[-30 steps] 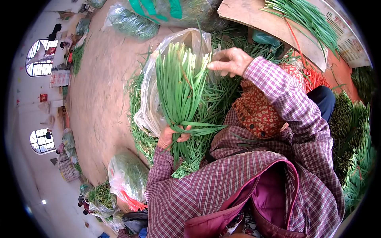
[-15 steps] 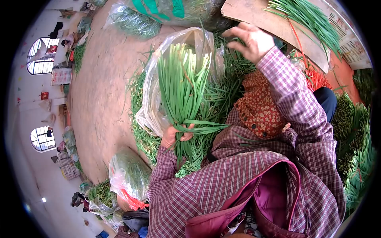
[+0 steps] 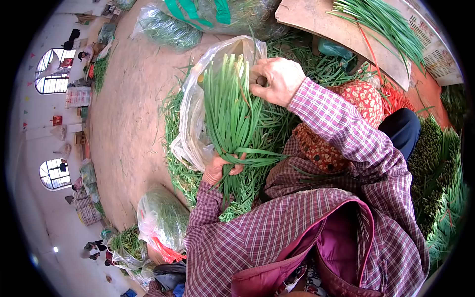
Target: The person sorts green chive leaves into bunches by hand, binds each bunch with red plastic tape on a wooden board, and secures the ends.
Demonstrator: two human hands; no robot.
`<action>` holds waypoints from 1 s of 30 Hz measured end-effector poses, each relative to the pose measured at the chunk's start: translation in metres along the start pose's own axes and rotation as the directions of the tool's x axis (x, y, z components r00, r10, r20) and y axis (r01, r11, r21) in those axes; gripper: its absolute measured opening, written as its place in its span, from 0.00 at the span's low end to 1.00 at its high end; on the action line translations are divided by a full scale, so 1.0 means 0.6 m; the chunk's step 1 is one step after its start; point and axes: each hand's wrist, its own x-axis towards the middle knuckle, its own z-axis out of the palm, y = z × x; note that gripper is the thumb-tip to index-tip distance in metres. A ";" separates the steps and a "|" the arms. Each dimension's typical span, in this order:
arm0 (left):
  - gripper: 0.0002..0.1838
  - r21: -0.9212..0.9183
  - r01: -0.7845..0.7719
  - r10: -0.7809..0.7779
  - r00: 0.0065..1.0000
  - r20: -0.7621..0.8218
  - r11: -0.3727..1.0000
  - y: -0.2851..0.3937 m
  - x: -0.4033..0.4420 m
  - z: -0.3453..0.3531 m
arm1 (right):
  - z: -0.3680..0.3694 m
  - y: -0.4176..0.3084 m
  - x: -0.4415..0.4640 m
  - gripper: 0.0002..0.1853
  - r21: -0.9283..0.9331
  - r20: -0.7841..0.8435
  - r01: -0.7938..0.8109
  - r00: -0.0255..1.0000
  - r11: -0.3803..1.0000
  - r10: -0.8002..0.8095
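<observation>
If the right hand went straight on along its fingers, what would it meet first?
Likely the pale upper ends of the bunch of green stalks; the right hand's fingertips look close enough that they may be touching them, but depth is unclear.

Two arched windows (image 3: 53, 69) are interrupting the white wall (image 3: 37, 141) at left. A stuffed clear bag (image 3: 170, 213) is resting on the floor (image 3: 133, 119), a green-banded sack (image 3: 252, 20) is lying at top, and a pale crate (image 3: 443, 62) is standing at upper right.

No lettering or number can be read; the reddish marks on the pale crate (image 3: 439, 52) are too small.
</observation>
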 end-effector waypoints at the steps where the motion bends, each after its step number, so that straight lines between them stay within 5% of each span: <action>1: 0.15 0.002 -0.017 0.017 1.000 -0.026 1.000 0.001 0.000 0.005 | 0.000 0.000 -0.001 0.11 -0.033 -0.084 0.040 0.996 0.999 -0.043; 5: 0.15 0.031 -0.034 0.037 0.991 -0.125 0.999 0.000 -0.006 0.011 | -0.037 0.052 0.018 0.07 -0.386 -0.319 0.021 0.935 0.922 -0.155; 7: 0.15 -0.010 -0.015 0.014 0.993 -0.119 1.000 -0.009 -0.006 -0.004 | -0.058 0.098 0.025 0.07 -0.440 -0.342 -0.142 0.939 0.887 -0.020; 8: 0.14 -0.049 0.004 -0.010 0.994 -0.111 0.999 -0.012 -0.004 -0.012 | -0.063 0.120 0.017 0.08 -0.547 -0.403 -0.029 0.885 0.837 -0.233; 9: 0.14 -0.049 0.004 -0.009 0.994 -0.109 0.999 -0.013 -0.003 -0.012 | -0.063 0.113 0.015 0.08 -0.548 -0.403 -0.028 0.885 0.836 -0.234; 12: 0.14 -0.052 -0.003 -0.003 0.993 -0.115 0.999 -0.017 0.004 -0.013 | -0.054 0.060 -0.008 0.10 -0.124 -0.262 0.145 0.949 0.982 -0.174; 13: 0.14 -0.057 0.015 -0.021 0.993 -0.117 0.998 -0.017 0.005 -0.015 | -0.042 0.045 -0.009 0.14 0.021 -0.194 0.075 0.978 0.997 -0.070; 19: 0.16 -0.065 0.007 -0.019 0.983 -0.184 0.998 -0.003 0.007 0.021 | -0.013 0.008 -0.001 0.20 0.009 -0.066 0.020 0.998 1.000 -0.019; 21: 0.17 -0.082 -0.006 -0.009 0.985 -0.174 0.997 -0.007 0.004 0.017 | -0.006 0.039 0.007 0.16 -0.071 -0.250 0.063 0.965 0.995 -0.079; 26: 0.15 -0.057 0.006 -0.013 0.993 -0.118 0.998 -0.016 -0.001 -0.009 | -0.058 0.121 0.004 0.12 -0.393 -0.299 -0.128 0.954 0.911 0.005; 30: 0.15 -0.059 0.015 -0.023 0.991 -0.132 0.998 -0.017 0.001 -0.009 | -0.045 0.076 -0.035 0.13 -0.223 -0.134 0.251 0.949 0.942 -0.285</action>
